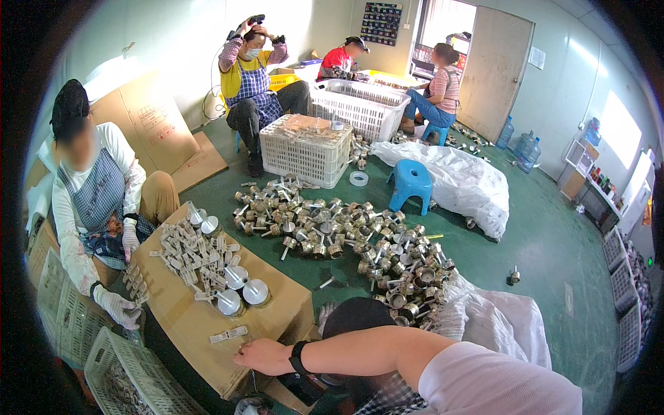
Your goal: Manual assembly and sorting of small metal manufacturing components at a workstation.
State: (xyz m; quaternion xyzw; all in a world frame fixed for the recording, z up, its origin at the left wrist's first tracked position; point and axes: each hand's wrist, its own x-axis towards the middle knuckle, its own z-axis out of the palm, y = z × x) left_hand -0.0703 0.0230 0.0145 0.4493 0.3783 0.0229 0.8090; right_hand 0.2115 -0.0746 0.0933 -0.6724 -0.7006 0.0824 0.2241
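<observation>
From the lower right my right arm, in a short white sleeve with a black wristband, reaches left across the view. My right hand (261, 356) is at the near right edge of a cardboard box top (176, 321), its fingers drawn together. What they hold, if anything, is hidden. Just beyond the fingertips lies a pale translucent plastic clip-like piece (228, 335). Farther back on the box is a heap of similar plastic pieces (197, 252), with several round shiny metal discs (256, 292) beside it. My left hand is not in view.
A dark-capped person (358, 315) sits beneath my arm; another, wearing gloves (117, 308), works at the box's left side. Stemmed metal cups (325, 225) are piled on the floor. Beyond are a blue stool (411, 185), white crates (304, 155), a white sack (456, 176) and several seated people.
</observation>
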